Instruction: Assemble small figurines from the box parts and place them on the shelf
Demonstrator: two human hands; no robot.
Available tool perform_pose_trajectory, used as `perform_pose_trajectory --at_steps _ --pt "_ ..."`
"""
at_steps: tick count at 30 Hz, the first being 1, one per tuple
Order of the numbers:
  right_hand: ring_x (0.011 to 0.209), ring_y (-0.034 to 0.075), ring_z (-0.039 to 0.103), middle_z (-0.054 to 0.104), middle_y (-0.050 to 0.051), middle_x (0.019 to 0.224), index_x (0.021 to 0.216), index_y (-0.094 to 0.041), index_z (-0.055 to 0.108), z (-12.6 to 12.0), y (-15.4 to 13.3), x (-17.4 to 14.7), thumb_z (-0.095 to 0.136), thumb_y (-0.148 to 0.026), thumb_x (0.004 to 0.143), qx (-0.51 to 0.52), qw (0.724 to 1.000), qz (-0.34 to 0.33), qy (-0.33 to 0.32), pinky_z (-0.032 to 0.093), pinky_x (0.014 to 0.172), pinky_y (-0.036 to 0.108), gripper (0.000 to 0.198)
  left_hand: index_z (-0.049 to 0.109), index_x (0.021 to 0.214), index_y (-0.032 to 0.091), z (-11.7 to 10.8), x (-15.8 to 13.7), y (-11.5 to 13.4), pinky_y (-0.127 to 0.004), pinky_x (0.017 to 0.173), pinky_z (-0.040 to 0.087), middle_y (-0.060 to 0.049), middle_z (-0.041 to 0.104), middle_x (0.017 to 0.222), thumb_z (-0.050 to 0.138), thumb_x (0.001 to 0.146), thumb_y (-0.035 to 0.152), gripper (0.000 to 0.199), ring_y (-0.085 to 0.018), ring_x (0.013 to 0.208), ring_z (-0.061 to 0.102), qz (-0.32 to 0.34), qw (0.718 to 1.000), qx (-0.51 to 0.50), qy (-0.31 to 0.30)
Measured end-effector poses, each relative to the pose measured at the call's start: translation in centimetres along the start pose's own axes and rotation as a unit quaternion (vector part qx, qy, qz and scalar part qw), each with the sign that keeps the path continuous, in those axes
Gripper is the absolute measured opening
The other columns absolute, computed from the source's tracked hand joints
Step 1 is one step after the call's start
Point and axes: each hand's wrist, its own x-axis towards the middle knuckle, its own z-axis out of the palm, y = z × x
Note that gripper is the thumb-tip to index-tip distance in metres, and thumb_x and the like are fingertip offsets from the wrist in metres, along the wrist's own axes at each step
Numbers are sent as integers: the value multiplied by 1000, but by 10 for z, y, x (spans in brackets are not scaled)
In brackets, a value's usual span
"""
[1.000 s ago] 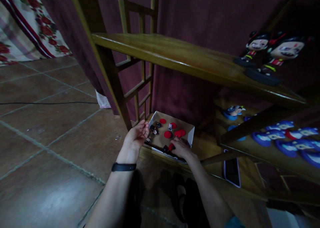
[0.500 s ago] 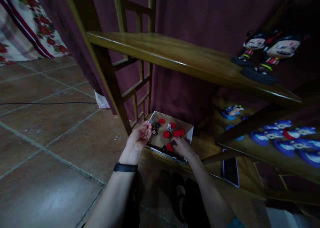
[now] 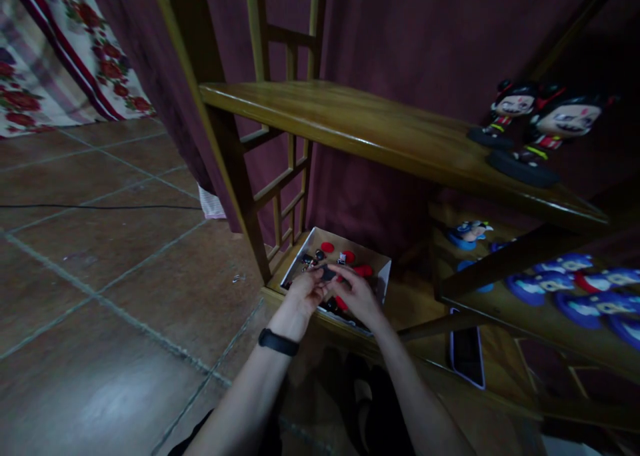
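Over a shallow cardboard box point(image 3: 384, 279), my two hands meet at a dark, flat round base point(image 3: 327, 272). My right hand point(image 3: 356, 292) pinches its right side with bent fingers. My left hand point(image 3: 306, 291) has its fingers curled at the near left edge of the same base, palm partly turned up. Just past the left fingertips lie small black figurine parts point(image 3: 309, 261). Inside the box are several red discs point(image 3: 327, 247) and a small white-and-black figure point(image 3: 342, 258). My hands hide part of the contents.
The box stands on the low shelf of a wooden rack, under a higher wooden shelf point(image 3: 320, 113). Two figurines point(image 3: 515, 106) stand on that shelf. Blue-based figurines point(image 3: 537, 283) fill a shelf to the right. A dark tray with a pale rim point(image 3: 467, 349) lies below them.
My right hand has lifted the dark base from the box's near right and brought it left. My left hand has moved right to meet it. The view has shifted slightly.
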Motion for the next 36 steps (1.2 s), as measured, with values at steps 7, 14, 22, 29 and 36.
perform_pose_trajectory --at_steps 7,14,22,29,36 --pt "92 15 59 64 2 103 99 -23 57 -10 40 13 39 -26 82 24 990 104 97 46 81 29 25 56 87 12 -14 -13 52 -23 56 52 -8 63 78 49 73 1 19 -15 65 64 232 970 19 68" --pt "96 16 55 61 2 103 99 -25 59 35 41 42 43 -12 78 -178 984 24 -12 41 85 28 29 56 84 9 -22 -16 62 -23 55 52 -7 63 73 55 69 5 16 -14 62 64 255 964 57 39" --pt "105 18 45 48 4 106 100 -26 56 73 51 67 53 -18 75 -314 946 24 -75 38 84 28 27 57 85 8 -27 -14 68 -24 59 53 -8 63 74 51 70 3 18 -15 65 64 214 975 57 19" --pt "83 16 53 55 1 91 84 -23 53 56 41 42 55 -14 69 -144 986 84 -27 42 74 29 18 59 82 10 -27 -7 58 -28 66 54 -8 64 77 45 71 -3 22 -15 71 64 140 989 40 -4" --pt "77 14 56 57 0 93 91 -23 53 -1 0 1 62 -28 67 358 919 140 87 47 67 28 26 56 79 11 -16 -3 29 -32 71 55 -8 65 77 45 74 -2 18 -14 70 64 90 994 52 -35"
